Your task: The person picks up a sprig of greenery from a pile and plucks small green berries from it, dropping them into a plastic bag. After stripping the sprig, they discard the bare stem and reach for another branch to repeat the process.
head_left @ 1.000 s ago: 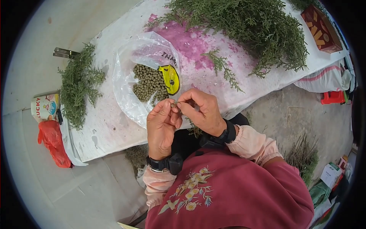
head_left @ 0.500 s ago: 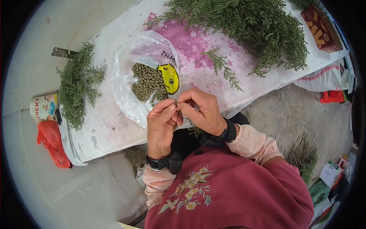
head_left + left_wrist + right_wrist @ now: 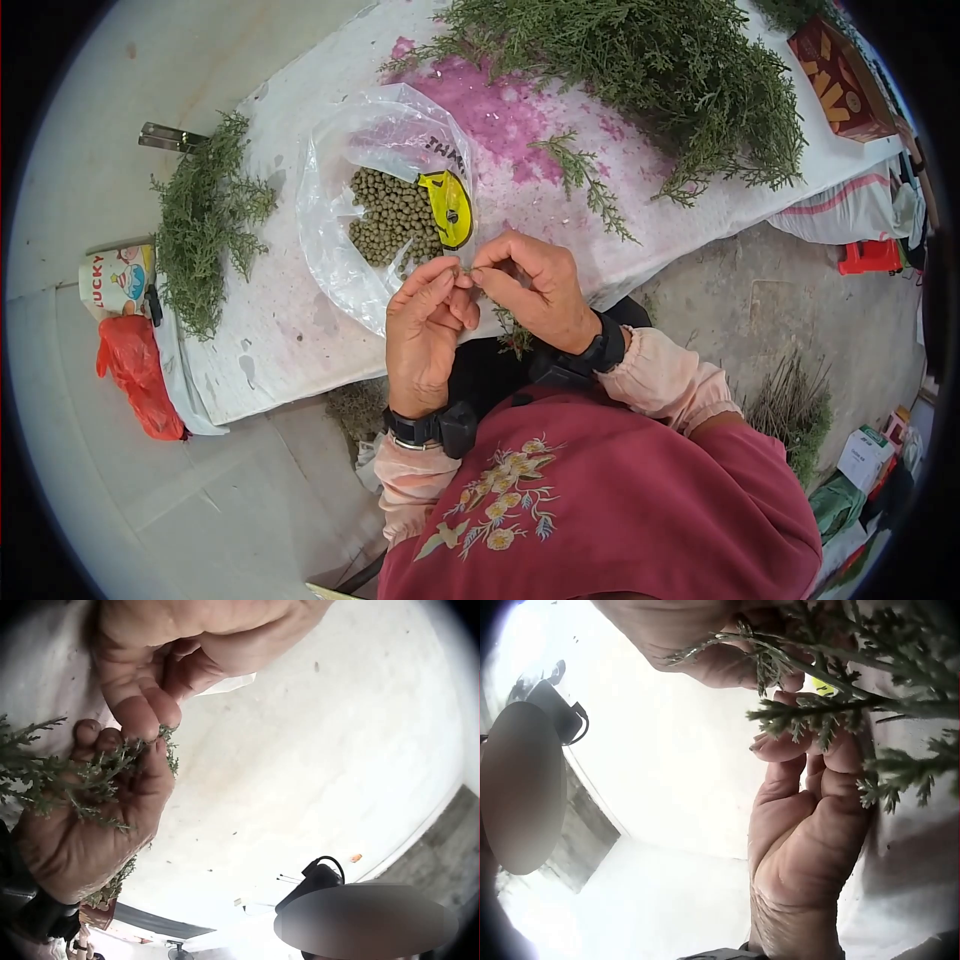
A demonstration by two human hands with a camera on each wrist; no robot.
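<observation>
Close together in front of the bag, both hands work at their fingertips on an evergreen sprig (image 3: 840, 712). My left hand (image 3: 425, 325) pinches the sprig's thin end between thumb and finger, its other fingers curled. From the opposite side my right hand (image 3: 535, 290) pinches the sprig right beside those fingertips. Its leafy part hangs below the right hand in the head view and spreads across the palm in the left wrist view. Just beyond the hands a clear plastic bag (image 3: 330, 230) lies spread, holding brown-green pellets (image 3: 395, 215) and a yellow packet (image 3: 447, 210).
A large heap of evergreen branches (image 3: 640, 80) covers the table's far right, with a loose sprig (image 3: 590, 185) nearby. More evergreen cuttings (image 3: 205, 220) lie along the left edge, beside a metal clip (image 3: 172, 137). A red box (image 3: 840, 85) stands at the far right corner.
The fingertips have drawn slightly apart, the right hand shifting a little to the right, and more of the hanging sprig shows below it. Bag and branches stay put.
</observation>
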